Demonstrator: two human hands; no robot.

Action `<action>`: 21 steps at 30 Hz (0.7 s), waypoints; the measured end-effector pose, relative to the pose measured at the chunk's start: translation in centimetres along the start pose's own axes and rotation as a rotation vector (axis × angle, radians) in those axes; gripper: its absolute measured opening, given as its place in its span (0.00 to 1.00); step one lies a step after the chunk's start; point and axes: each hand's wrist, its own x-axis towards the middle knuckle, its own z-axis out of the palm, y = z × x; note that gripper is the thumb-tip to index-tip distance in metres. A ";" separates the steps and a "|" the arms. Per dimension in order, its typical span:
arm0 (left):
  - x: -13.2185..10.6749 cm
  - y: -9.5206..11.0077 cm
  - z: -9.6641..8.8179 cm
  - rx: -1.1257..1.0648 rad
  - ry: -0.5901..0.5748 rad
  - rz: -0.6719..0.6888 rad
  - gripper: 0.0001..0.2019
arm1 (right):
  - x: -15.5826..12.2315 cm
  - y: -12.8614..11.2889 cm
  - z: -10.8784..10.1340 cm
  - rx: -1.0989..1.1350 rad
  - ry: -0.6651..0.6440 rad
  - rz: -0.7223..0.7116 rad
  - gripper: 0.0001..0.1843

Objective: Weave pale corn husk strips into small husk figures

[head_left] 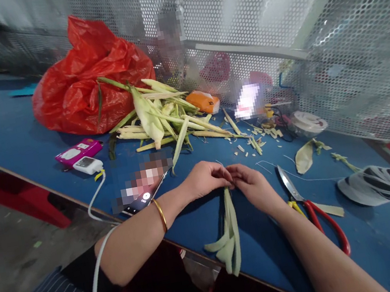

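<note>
Both my hands meet over the table's front half. My left hand (206,179) has its thumb and fingers pinched on the gathered top of a small bundle of pale green corn husk (229,233). The husk's split ends fan downward over the table edge. My right hand (250,184) is closed at the same top end, its fingertips touching those of my left hand. A fine pale thread shows at my left fingers; where it goes between the fingertips is hidden. Scissors with red handles (324,218) lie partly open to the right of my right forearm.
A pile of corn husks (159,117) lies before a red plastic bag (93,83). Around are a phone (145,185), a purple pack (79,152), a white cable (94,194), an orange packet (204,101), husk scraps (264,131), and a black-and-white roll (375,184). Perforated metal (248,0) stands behind.
</note>
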 end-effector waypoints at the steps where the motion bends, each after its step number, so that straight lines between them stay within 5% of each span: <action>1: 0.0 0.0 -0.1 0.056 0.009 0.018 0.03 | 0.0 0.2 0.0 -0.042 0.002 -0.007 0.14; 11: -0.8 0.3 0.5 0.677 0.228 0.091 0.09 | -0.3 -0.2 -0.1 -0.333 0.066 0.023 0.14; 21: -0.8 -0.4 1.2 1.096 0.191 0.225 0.08 | -0.5 -0.7 0.3 -0.411 0.093 0.007 0.10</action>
